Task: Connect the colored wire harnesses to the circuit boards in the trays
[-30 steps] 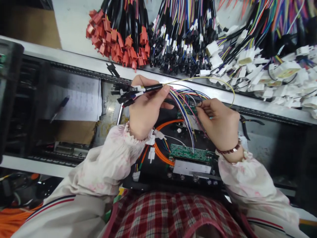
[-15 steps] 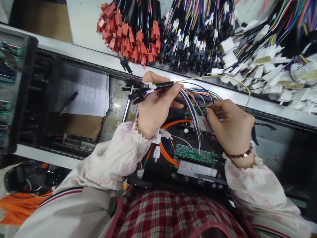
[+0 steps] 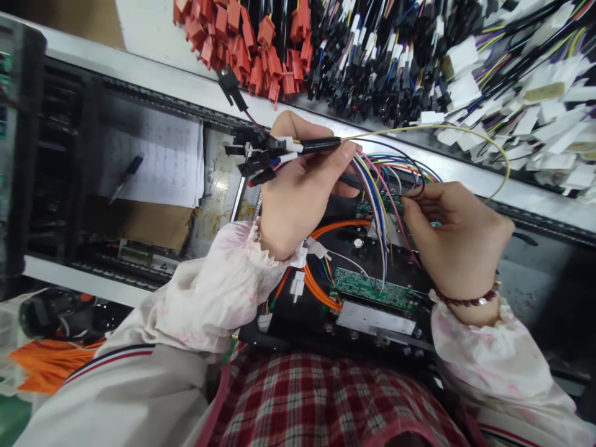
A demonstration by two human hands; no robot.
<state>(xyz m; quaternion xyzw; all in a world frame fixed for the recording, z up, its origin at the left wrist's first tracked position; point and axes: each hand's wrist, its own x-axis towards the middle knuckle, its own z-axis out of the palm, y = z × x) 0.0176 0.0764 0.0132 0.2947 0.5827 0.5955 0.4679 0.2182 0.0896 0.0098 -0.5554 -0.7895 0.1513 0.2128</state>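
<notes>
While your left hand [image 3: 302, 198] grips black-sleeved connectors [image 3: 321, 144], your right hand [image 3: 454, 239] pinches a black wire [image 3: 421, 190] above the green circuit board [image 3: 372, 290], as before.

left hand [image 3: 302, 198] grips black wire plugs [image 3: 261, 155], right hand [image 3: 454, 239] pinches thin colored wires [image 3: 395, 177] above a green circuit board [image 3: 372, 290].

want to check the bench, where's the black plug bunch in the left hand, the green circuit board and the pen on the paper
Black plug bunch [image 3: 259, 154]: head view, on the middle of the plugs.
Green circuit board [image 3: 372, 289]: head view, on the middle of its top face.
Pen [image 3: 126, 179]: head view, on its barrel.
</notes>
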